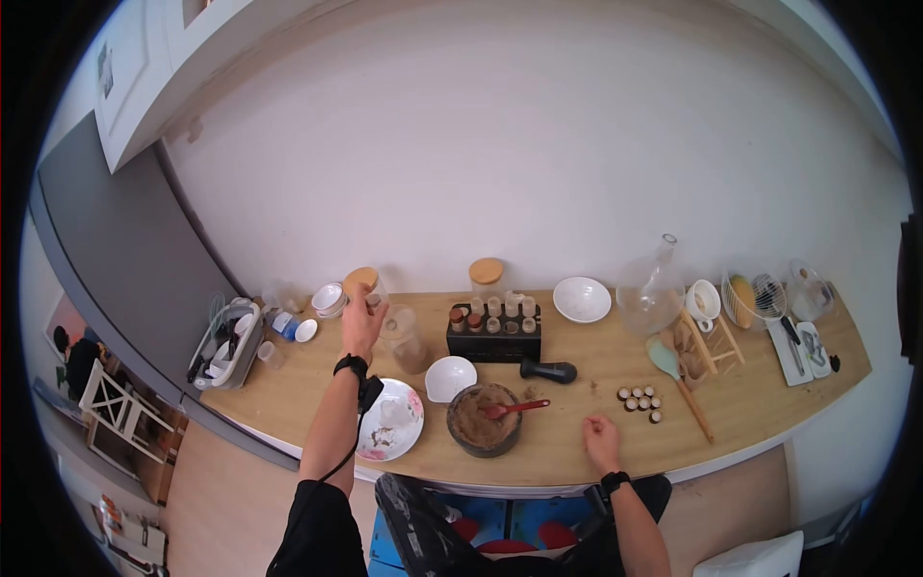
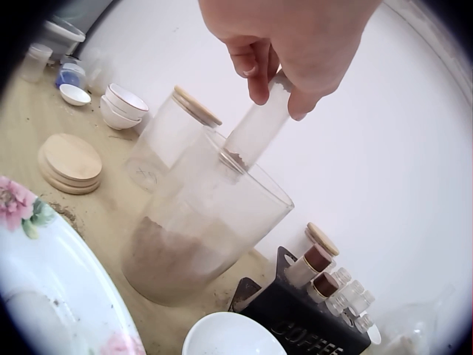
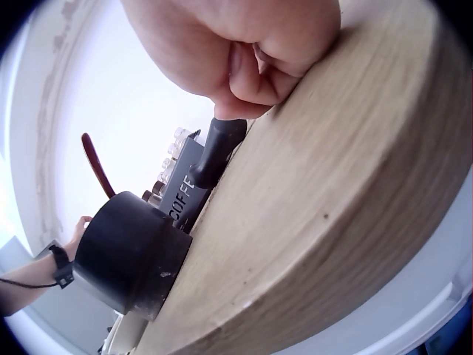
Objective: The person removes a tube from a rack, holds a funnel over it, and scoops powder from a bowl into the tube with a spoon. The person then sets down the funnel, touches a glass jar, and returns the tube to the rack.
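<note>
Fingers and thumb of the left hand [image 2: 295,37] pinch the top end of a small clear vial [image 2: 257,127], holding it tilted with its lower end dipped into the mouth of a wide glass jar [image 2: 199,222] that has brown powder settled at the bottom. Just behind that jar stands a second glass jar with a wooden lid [image 2: 171,133], and beside it on the counter lies a loose round wooden lid [image 2: 70,163]. Nearer the person than the jar are a flowered plate [image 1: 392,423] and a small white bowl [image 1: 450,377]; off to the other side of the jar sits a black rack [image 1: 493,334] full of little bottles. Further along the wooden counter [image 1: 750,404], a dark bowl of brown mixture [image 1: 484,419] holds a red spoon [image 1: 514,408], with a black handled tool [image 1: 549,370] lying just beyond it. The right hand [image 1: 602,444] rests on the counter well apart from the left, past the dark bowl, its fingers curled into a loose fist; whether anything is inside it I cannot tell. A cluster of small caps [image 1: 639,401] lies near that hand.
</note>
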### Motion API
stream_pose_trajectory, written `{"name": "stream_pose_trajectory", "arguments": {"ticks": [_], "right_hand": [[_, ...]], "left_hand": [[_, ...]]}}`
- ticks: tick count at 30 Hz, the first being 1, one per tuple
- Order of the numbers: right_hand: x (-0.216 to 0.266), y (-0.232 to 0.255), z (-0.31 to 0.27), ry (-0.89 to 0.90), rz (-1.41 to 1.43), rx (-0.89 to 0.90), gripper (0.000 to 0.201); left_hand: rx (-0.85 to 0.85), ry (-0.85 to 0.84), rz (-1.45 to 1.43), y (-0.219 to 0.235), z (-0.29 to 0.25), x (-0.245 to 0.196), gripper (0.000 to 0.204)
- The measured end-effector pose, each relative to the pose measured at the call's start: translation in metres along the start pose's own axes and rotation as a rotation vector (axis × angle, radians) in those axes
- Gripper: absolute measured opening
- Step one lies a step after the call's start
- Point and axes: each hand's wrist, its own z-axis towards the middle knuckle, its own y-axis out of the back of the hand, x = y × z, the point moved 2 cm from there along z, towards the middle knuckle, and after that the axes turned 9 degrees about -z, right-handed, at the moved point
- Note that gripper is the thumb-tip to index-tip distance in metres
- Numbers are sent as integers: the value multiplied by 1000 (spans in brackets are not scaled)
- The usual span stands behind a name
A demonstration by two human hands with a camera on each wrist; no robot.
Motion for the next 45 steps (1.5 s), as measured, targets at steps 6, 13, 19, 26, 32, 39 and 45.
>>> {"name": "stream_pose_trajectory", "arguments": {"ticks": [6, 13, 19, 26, 32, 39, 45], "right_hand": [[-18, -3, 1, 55, -53, -20, 9], [9, 1, -2, -14, 6, 11, 8], [4, 2, -3, -2, -28, -25, 8], [8, 4, 1, 7, -63, -20, 8], [4, 2, 0, 12, -62, -16, 10], [4, 1, -5, 32, -73, -36, 8], [1, 4, 5, -19, -1, 55, 7]], "left_hand": [[-35, 74, -21, 2, -23, 17, 36], [-218, 24, -184, -1, -4, -1, 28], [-168, 43, -140, 2, -1, -13, 26], [-163, -10, -22, -6, -6, 6, 33], [-207, 26, -67, -7, -10, -3, 32], [-205, 50, -95, -3, -13, -13, 30], [-147, -9, 4, 0, -2, 12, 32]]}}
